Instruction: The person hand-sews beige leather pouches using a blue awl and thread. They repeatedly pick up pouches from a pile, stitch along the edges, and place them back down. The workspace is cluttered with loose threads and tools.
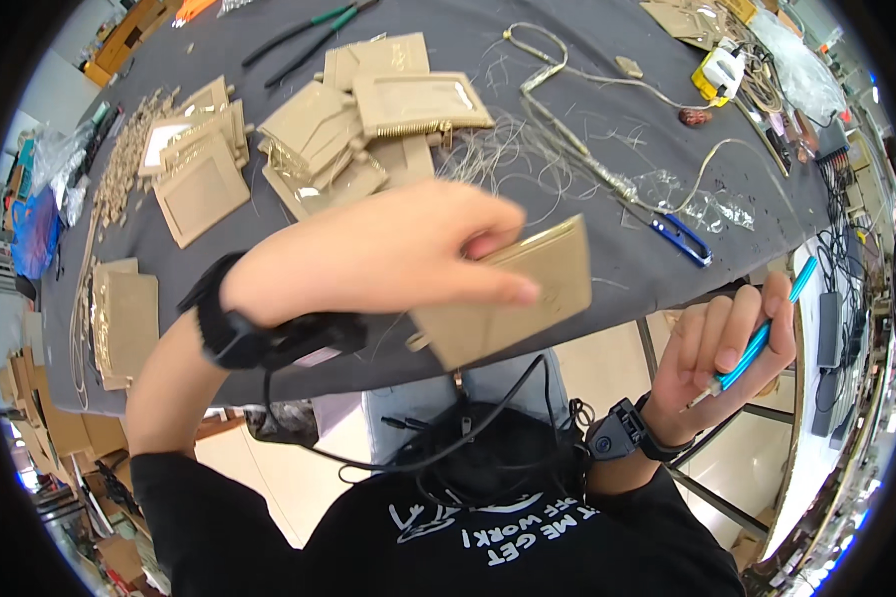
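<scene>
My left hand (398, 249) is closed on a beige card wallet (513, 313), thumb across its face, near the front edge of the table. The wallet is tilted and has a gold zipper along its upper edge. Off to the right, beyond the table's edge, my right hand (727, 343) is closed round a slim blue pen-shaped tool (757, 348). Its thin metal tip points down and to the left, apart from the wallet. Both wrists wear black straps with devices.
Beige card holders lie in a middle heap (319, 129), a left stack (204, 194) and a front-left stack (126, 323). Blue thread snips (679, 239), loose threads (513, 154) and a long cord (577, 144) lie on the grey cloth (368, 363). Green-handled pliers (309, 45) lie at the back.
</scene>
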A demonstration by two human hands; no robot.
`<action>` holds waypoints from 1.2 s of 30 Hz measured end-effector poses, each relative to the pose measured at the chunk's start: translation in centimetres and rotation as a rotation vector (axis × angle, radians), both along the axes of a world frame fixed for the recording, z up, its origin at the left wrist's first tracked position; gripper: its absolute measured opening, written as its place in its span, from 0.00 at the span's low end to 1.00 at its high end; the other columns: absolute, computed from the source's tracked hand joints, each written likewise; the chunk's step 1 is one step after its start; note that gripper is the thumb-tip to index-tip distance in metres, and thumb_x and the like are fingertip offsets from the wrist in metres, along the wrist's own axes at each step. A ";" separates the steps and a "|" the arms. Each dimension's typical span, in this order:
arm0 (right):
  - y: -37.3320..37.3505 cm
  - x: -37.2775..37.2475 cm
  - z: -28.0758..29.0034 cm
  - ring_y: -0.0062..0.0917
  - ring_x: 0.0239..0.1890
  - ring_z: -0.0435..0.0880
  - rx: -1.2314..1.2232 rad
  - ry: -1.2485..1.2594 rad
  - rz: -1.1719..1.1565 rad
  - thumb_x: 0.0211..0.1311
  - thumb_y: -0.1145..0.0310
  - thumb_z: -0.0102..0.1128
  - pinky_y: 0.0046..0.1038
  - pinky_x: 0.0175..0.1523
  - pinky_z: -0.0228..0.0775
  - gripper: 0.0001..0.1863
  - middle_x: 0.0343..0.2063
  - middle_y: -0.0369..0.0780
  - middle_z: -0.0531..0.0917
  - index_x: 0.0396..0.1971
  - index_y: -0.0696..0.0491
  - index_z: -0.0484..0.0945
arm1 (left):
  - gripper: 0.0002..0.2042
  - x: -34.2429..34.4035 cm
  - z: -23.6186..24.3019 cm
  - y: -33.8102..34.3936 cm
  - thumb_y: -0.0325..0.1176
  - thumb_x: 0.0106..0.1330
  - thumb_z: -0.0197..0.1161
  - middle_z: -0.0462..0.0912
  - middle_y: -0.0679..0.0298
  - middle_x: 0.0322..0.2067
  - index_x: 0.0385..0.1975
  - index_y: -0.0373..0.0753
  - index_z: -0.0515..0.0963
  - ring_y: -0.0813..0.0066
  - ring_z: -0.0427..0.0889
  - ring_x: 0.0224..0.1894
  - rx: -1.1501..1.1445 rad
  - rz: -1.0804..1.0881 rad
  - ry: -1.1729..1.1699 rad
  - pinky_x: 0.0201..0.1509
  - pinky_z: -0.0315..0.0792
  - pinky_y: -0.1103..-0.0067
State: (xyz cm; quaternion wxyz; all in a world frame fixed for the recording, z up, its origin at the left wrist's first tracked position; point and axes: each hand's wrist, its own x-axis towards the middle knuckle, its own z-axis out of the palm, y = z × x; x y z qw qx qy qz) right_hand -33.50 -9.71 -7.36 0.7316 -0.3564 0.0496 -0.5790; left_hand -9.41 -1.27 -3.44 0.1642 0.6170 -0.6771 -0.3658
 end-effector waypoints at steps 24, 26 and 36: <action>1.2 8.2 -2.4 0.29 0.20 0.76 -0.072 0.625 0.072 0.75 0.55 0.33 0.27 0.27 0.72 0.14 0.27 0.51 0.77 0.45 0.50 0.58 | 0.08 0.3 -3.0 3.2 0.23 0.46 0.68 0.71 0.64 0.21 0.27 0.38 0.80 0.69 0.74 0.23 -0.403 0.226 -0.290 0.25 0.65 0.76; 1.0 8.6 -2.4 0.29 0.19 0.75 -0.090 0.643 0.078 0.75 0.55 0.33 0.27 0.27 0.73 0.14 0.27 0.51 0.77 0.46 0.51 0.58 | 0.07 0.6 -3.2 3.2 0.21 0.46 0.66 0.71 0.64 0.20 0.26 0.37 0.80 0.71 0.72 0.21 -0.393 0.269 -0.245 0.24 0.63 0.77; 1.3 8.7 -3.1 0.28 0.21 0.78 -0.251 0.815 -0.091 0.76 0.51 0.32 0.25 0.29 0.74 0.19 0.29 0.53 0.78 0.46 0.53 0.56 | 0.06 -0.1 -3.2 3.5 0.19 0.45 0.60 0.71 0.67 0.20 0.24 0.35 0.78 0.80 0.65 0.20 -0.234 0.449 -0.137 0.24 0.57 0.82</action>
